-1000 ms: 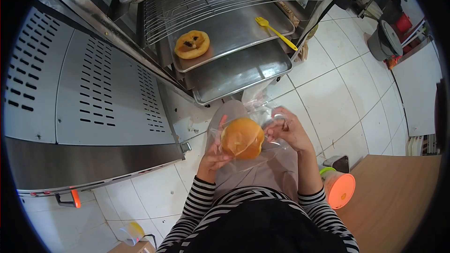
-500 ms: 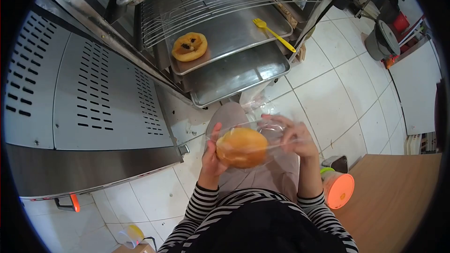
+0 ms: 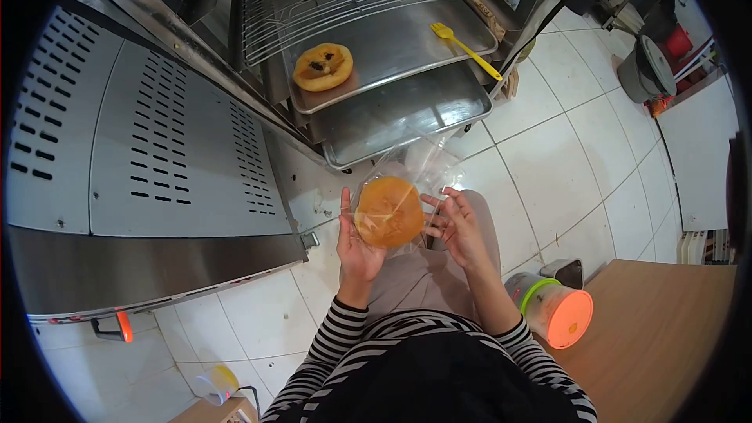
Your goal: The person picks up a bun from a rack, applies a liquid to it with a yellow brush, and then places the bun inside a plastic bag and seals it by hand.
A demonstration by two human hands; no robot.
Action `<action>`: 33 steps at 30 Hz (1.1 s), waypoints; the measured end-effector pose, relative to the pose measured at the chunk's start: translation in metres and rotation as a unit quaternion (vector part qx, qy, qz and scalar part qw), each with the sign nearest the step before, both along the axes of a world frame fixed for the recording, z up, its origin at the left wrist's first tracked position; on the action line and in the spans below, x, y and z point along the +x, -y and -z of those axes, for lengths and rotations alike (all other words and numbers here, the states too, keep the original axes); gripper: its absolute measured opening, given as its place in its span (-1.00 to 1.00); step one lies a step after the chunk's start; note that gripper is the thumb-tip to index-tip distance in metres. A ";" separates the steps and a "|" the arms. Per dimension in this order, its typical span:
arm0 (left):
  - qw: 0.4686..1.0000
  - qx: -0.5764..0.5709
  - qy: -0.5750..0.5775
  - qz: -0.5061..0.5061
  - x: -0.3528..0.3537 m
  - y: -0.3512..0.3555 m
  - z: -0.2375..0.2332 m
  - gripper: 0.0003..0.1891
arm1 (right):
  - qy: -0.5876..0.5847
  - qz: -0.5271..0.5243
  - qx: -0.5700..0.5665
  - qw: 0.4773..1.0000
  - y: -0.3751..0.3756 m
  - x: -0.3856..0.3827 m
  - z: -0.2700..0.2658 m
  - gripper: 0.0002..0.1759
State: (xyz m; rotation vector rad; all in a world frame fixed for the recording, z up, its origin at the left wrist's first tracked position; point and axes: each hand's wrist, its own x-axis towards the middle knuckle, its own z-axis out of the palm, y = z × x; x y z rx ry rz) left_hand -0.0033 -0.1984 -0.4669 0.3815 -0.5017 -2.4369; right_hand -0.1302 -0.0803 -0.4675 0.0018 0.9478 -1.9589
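Note:
A round golden bread bun [image 3: 389,211] sits inside a clear plastic bag [image 3: 425,158] above my lap. My left hand [image 3: 359,251] cups the bagged bun from the left and below, its fingers along the side. At the bag's right edge, my right hand [image 3: 462,236] has curled fingers on the thin plastic, close beside the bun. The bag's loose part stretches up and away, toward the trays. Exact fingertip contact is hard to see through the clear film.
Ahead stands a metal rack with a wire shelf [image 3: 376,0] and an upper tray [image 3: 376,70] bearing a filled bun [image 3: 323,67] and a yellow fork [image 3: 465,50]. Below is another tray [image 3: 407,121]. A vented steel machine [image 3: 168,141] is left; lidded tubs [image 3: 569,319] and a wooden surface [image 3: 650,329] are right.
The bagged bun has tilted upright and shifted slightly left. My right hand has moved left, closer to the bun, and the bag's loose part now points away from me instead of right.

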 end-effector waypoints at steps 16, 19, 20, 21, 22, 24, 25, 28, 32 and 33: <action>1.000 0.028 0.007 -0.005 -0.020 0.005 0.031 -0.51 | -0.043 -0.086 0.078 0.992 0.001 0.022 0.010 -0.62; 0.999 0.034 0.003 0.012 -0.026 0.010 0.031 -0.51 | -0.072 -0.118 0.055 0.989 -0.003 0.020 0.015 -0.58; 0.999 0.048 -0.003 0.023 -0.028 0.012 0.033 -0.52 | -0.098 -0.107 0.039 0.989 -0.003 0.018 0.017 -0.58; 0.999 0.047 -0.003 0.025 -0.032 0.015 0.037 -0.52 | -0.099 -0.105 0.038 0.989 -0.004 0.015 0.021 -0.58; 0.996 0.080 -0.001 0.039 -0.035 0.019 0.042 -0.53 | -0.126 -0.142 0.041 0.981 -0.005 0.010 0.025 -0.51; 0.992 0.111 0.001 0.056 -0.043 0.028 0.053 -0.54 | -0.154 -0.176 0.042 0.971 -0.007 0.000 0.027 -0.44; 0.988 0.119 -0.007 0.101 -0.047 0.035 0.057 -0.55 | -0.190 -0.158 0.024 0.969 -0.007 -0.007 0.025 -0.38; 0.972 0.112 0.007 0.206 -0.062 0.055 0.052 -0.57 | -0.143 -0.101 -0.048 0.983 -0.007 -0.030 0.036 -0.32; 0.929 0.016 0.132 0.346 -0.095 0.093 0.056 -0.60 | -0.006 -0.017 -0.052 0.998 0.003 -0.054 0.025 -0.38; 0.929 0.011 0.130 0.346 -0.107 0.104 0.050 -0.60 | -0.010 -0.017 -0.056 0.998 0.008 -0.058 0.030 -0.38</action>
